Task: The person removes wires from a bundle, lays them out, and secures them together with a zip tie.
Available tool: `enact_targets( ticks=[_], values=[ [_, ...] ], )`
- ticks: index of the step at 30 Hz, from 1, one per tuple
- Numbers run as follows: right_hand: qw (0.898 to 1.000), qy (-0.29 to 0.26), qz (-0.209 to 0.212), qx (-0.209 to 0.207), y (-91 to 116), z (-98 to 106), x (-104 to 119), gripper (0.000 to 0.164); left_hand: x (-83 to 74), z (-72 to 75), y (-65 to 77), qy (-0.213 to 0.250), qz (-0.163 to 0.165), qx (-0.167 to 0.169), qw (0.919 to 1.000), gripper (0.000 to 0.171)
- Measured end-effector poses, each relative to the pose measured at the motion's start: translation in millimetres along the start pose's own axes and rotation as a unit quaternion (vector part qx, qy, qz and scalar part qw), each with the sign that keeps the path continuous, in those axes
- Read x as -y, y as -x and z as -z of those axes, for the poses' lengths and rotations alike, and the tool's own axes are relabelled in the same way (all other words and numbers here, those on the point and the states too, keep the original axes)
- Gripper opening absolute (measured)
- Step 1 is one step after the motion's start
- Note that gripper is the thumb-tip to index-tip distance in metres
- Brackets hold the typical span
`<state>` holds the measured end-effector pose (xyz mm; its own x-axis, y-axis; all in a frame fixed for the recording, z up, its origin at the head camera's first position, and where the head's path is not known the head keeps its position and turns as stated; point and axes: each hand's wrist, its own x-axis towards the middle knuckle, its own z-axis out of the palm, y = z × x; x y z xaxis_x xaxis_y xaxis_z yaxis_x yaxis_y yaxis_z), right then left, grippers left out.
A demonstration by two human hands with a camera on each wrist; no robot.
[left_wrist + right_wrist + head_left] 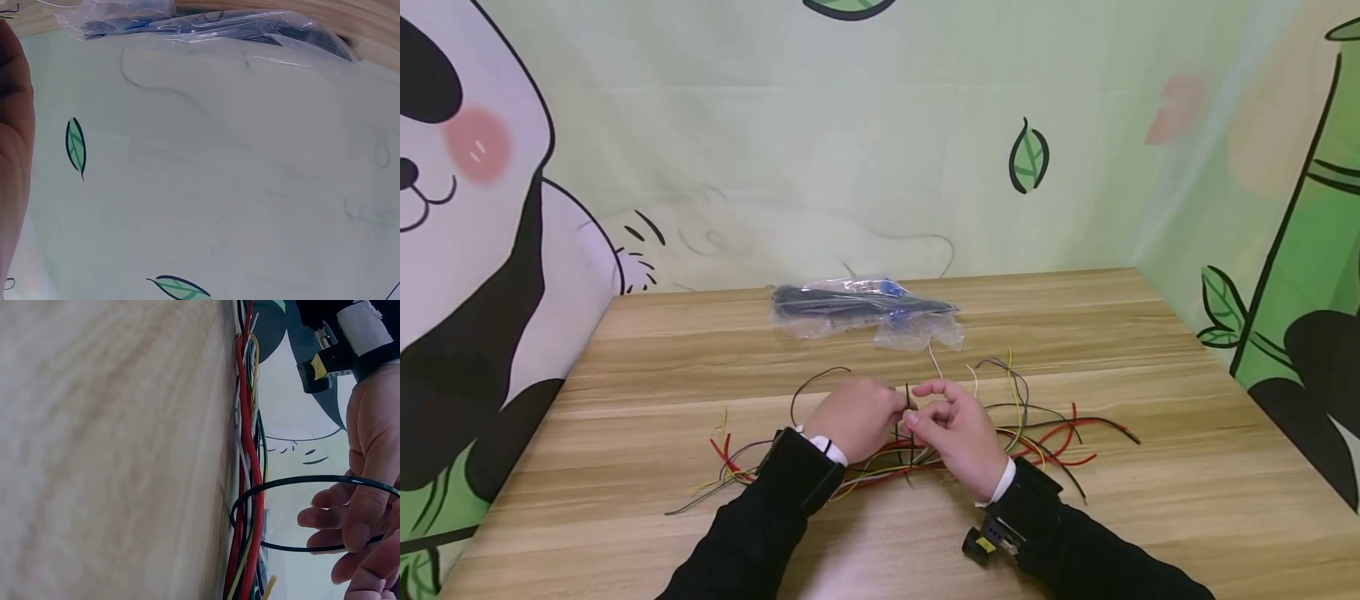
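Observation:
A bundle of thin wires [253,456], red, black, yellow and white among them, lies across the table with its ends fanned out. Round its middle runs a wide, loose loop of black cable tie [300,480]. My left hand [859,417] is above the bundle, its fingertips pinching the cable tie. Facing it, my right hand [958,433] holds the tie between thumb and fingers, with other fingers raised. The tie's ends are partly hidden by the fingers. Only the edge of my left hand [14,137] shows in the left wrist view.
A clear plastic bag [850,307] with long black strips and something blue inside lies at the back of the table [647,350]. Behind the table hangs a pale green cloth [760,150] printed with a panda and leaves. Loose wire ends [1075,433] spread to the right.

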<state>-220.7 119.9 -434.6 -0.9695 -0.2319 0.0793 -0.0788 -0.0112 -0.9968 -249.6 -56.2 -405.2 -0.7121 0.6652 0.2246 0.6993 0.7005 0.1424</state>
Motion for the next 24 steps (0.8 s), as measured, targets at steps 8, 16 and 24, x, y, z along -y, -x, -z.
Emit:
enact_targets(
  ticks=[8, 16, 24],
  values=[
    [1.0, -0.009, -0.002, -0.004, -0.8, -2.3, -1.6, 0.017, -2.8, 9.0, 5.0, 0.048, 0.019, 0.029, 0.9983, 0.009],
    [1.0, -0.02, -0.007, -0.006, 0.2, -2.6, -0.7, 0.011, 1.2, 17.6, 4.1, 0.178, 0.039, -0.025, 0.983, 0.022],
    [1.0, -0.012, 0.009, 0.002, 1.7, -3.5, -1.3, 0.014, -4.1, 16.6, 1.2, 0.2, 0.056, -0.069, 0.9757, 0.021]
  ],
)
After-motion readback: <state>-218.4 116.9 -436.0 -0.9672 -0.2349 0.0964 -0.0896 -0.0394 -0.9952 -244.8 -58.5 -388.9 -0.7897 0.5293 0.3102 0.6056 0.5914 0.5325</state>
